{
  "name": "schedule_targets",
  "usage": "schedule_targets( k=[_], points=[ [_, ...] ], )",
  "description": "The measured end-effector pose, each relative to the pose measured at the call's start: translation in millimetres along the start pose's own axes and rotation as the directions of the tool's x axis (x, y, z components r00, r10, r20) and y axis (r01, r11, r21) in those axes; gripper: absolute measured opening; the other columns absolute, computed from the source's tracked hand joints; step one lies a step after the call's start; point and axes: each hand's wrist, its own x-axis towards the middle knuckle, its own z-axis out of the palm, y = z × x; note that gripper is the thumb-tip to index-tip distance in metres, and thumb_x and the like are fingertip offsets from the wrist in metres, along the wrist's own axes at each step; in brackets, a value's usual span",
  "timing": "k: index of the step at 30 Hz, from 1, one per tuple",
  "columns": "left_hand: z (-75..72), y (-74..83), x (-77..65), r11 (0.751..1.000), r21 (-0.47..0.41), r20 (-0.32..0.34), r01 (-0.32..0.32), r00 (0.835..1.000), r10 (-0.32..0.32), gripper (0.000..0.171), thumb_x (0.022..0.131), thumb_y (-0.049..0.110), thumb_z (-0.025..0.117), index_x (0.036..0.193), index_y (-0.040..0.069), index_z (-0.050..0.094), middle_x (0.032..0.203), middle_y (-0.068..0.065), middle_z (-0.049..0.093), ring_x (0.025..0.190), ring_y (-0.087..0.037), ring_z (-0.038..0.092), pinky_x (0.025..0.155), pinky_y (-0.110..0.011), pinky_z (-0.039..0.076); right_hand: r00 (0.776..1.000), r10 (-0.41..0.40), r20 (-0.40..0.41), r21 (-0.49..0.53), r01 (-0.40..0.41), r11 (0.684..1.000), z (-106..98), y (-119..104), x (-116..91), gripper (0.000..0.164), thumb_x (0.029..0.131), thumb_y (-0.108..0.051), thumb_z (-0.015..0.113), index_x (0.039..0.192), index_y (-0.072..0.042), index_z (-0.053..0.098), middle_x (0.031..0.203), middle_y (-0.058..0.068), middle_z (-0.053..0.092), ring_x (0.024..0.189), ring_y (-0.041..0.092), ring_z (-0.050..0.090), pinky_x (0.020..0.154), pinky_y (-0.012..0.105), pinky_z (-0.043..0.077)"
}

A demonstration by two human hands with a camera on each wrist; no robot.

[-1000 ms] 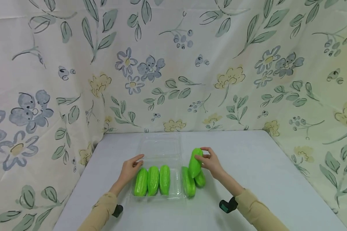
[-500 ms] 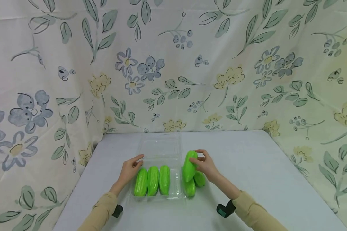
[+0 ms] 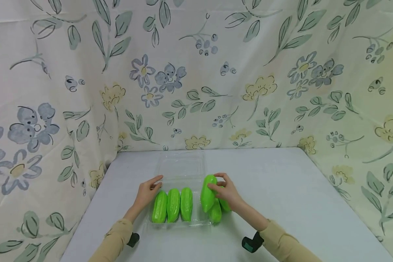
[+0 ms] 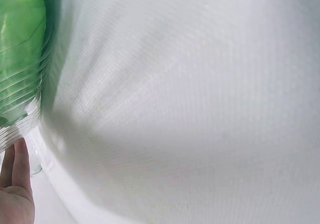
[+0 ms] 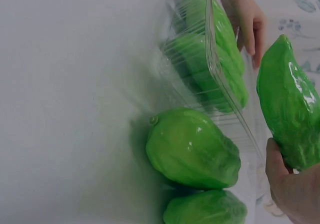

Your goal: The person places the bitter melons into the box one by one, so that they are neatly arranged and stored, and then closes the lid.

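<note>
A flowered curtain (image 3: 196,120) hangs behind a white table (image 3: 281,189). On it lies a clear box (image 3: 198,209), its lid (image 3: 181,165) folded back; the clear edges are hard to trace against the white. Three gourds (image 3: 173,205) sit in the box. The right hand (image 3: 227,191) grasps a fourth gourd (image 3: 207,194) above the box's right side, partly covering two loose gourds (image 3: 215,214) just outside; the right wrist view cuts off this held gourd at its edge. The left hand (image 3: 147,191) rests its fingers at the box's left side; whether they pinch the rim, I cannot tell. The left wrist view catches only part of that hand and one blurred gourd through ridged plastic.
</note>
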Motion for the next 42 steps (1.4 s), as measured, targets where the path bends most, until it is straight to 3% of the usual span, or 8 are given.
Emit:
schedule_targets(
  k=[8, 17, 24, 31, 42],
  points=[
    [-0.1, 0.2, -0.6, 1.000, 0.004, -0.003, -0.007, 1.000, 0.007, 0.033, 0.092, 0.008, 0.062, 0.124, 0.003, 0.062, 0.129, -0.018, 0.060, 0.093, -0.030, 0.070, 0.062, -0.017, 0.050, 0.999, 0.005, 0.033, 0.037, -0.006, 0.999, 9.4, 1.2, -1.9, 0.048, 0.085, -0.020, 0.071, 0.125, -0.011, 0.048, 0.106, 0.016, 0.058, 0.085, 0.017, 0.060, 0.071, 0.032, 0.054],
    [0.3, -0.8, -0.8, 1.000, 0.004, -0.007, -0.003, 1.000, 0.003, 0.033, 0.091, 0.007, 0.062, 0.124, 0.003, 0.062, 0.129, -0.017, 0.060, 0.093, -0.030, 0.070, 0.062, -0.017, 0.050, 0.998, -0.024, 0.050, -0.002, 0.024, 1.000, 21.6, -3.1, -9.9, 0.051, 0.085, -0.021, 0.071, 0.129, -0.012, 0.046, 0.114, 0.018, 0.058, 0.091, 0.018, 0.062, 0.073, 0.032, 0.053],
    [0.2, -1.6, -0.8, 1.000, -0.012, -0.009, -0.012, 1.000, 0.012, 0.033, 0.091, 0.006, 0.062, 0.124, 0.003, 0.062, 0.128, -0.017, 0.060, 0.093, -0.031, 0.070, 0.057, -0.017, 0.048, 0.991, -0.134, 0.020, -0.062, 0.135, 0.989, 32.0, 0.8, -15.4, 0.050, 0.083, -0.018, 0.073, 0.126, -0.012, 0.048, 0.111, 0.018, 0.060, 0.091, 0.022, 0.065, 0.070, 0.031, 0.054],
    [0.5, -2.5, 0.2, 1.000, -0.011, -0.008, -0.005, 1.000, 0.005, 0.033, 0.091, 0.008, 0.062, 0.124, 0.004, 0.062, 0.128, -0.016, 0.061, 0.093, -0.030, 0.070, 0.056, -0.017, 0.046, 0.982, -0.191, -0.007, -0.139, 0.188, 0.972, 37.1, 7.9, -13.9, 0.048, 0.083, -0.021, 0.074, 0.123, -0.016, 0.050, 0.113, 0.016, 0.058, 0.091, 0.023, 0.060, 0.068, 0.026, 0.051],
    [0.0, -0.5, 0.2, 1.000, -0.010, -0.006, 0.001, 1.000, -0.001, 0.033, 0.091, 0.007, 0.062, 0.125, 0.003, 0.062, 0.128, -0.017, 0.060, 0.094, -0.031, 0.070, 0.057, -0.017, 0.047, 0.935, -0.355, -0.008, -0.225, 0.344, 0.912, 44.2, 16.6, -13.4, 0.043, 0.082, -0.020, 0.075, 0.119, -0.014, 0.053, 0.114, 0.020, 0.060, 0.091, 0.028, 0.061, 0.064, 0.023, 0.051]
  ],
)
